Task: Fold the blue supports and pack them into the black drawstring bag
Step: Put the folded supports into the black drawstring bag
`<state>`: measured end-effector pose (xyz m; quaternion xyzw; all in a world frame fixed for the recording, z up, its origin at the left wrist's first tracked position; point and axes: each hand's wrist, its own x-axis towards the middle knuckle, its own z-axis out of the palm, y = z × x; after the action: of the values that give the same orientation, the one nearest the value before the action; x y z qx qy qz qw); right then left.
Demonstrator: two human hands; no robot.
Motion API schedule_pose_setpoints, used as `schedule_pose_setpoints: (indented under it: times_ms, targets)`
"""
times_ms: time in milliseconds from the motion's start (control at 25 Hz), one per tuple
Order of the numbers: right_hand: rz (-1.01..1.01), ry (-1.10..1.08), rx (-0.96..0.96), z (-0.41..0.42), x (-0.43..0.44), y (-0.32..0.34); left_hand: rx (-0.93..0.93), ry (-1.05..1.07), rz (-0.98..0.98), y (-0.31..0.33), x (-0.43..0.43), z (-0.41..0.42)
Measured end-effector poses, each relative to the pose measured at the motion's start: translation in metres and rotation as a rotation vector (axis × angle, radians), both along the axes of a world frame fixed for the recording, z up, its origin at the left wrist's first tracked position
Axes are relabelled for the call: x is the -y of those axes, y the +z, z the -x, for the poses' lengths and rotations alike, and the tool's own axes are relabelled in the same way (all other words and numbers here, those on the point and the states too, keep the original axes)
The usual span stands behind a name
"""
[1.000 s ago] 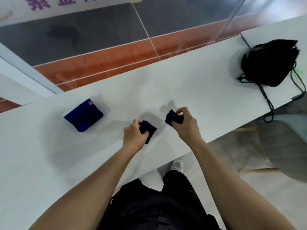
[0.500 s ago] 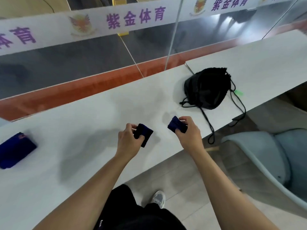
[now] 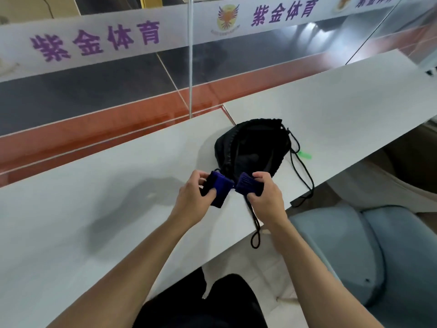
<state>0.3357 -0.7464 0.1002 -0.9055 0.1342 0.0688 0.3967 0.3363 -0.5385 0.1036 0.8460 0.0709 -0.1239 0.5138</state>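
1. A white banner strip [image 3: 165, 34] runs along the glass partition beyond the table; it carries purple Chinese characters reading 紫金体育, printed twice, with a gold and purple winged emblem [image 3: 227, 16] between the two printings.
2. No brand mark or writing can be read on the fabric pieces or on the bag.
3. The left hand [image 3: 192, 195] is closed around a folded dark blue fabric support [image 3: 221, 190], thumb across its near face and fingers curled over its top edge.
4. The right hand [image 3: 266, 194] is closed around a second folded dark blue ribbed fabric support [image 3: 247, 184], pinched between the thumb below and the fingers above.
5. The two supports are held side by side above the near part of the pale grey tabletop [image 3: 94, 209], their inner edges almost touching.
6. Both sit just at the near rim of the black drawstring cloth bag [image 3: 250, 143], which lies on the tabletop with its mouth gaping toward the person.
7. Black cords [image 3: 305, 176] trail from the bag over the table's near edge, one loop hanging below the right wrist.
8. A small green tag [image 3: 305, 154] lies beside the bag on its right.
9. A grey-blue padded chair [image 3: 354, 256] stands below the table at right.
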Motion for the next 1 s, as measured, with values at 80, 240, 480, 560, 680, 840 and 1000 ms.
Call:
schedule_pose_setpoints:
  times_ms: [80,240,480,560,680,840,1000]
  targets:
    - [0.028,0.011,-0.004,-0.021,0.021,-0.008,0.030,-0.046,0.016,-0.001,0.024,-0.025]
    - [0.067,0.060,-0.004,-0.049,0.048,-0.019,0.031,-0.071,0.032,0.001,0.063,-0.062]
    - [0.077,0.323,0.009,-0.126,0.066,-0.043,0.016,0.097,-0.144,-0.011,0.096,-0.106]
    - [0.089,0.458,-0.051,-0.139,0.070,-0.054,-0.005,0.116,-0.144,-0.018,0.111,-0.110]
    - [0.042,0.480,-0.118,-0.149,0.081,-0.068,-0.074,0.079,-0.033,-0.037,0.133,-0.127]
    - [0.103,0.598,-0.188,-0.154,0.095,-0.088,-0.219,0.080,-0.148,-0.064,0.133,-0.149]
    - [0.152,0.632,-0.279,-0.158,0.106,-0.101,-0.213,0.087,-0.316,-0.076,0.125,-0.165]
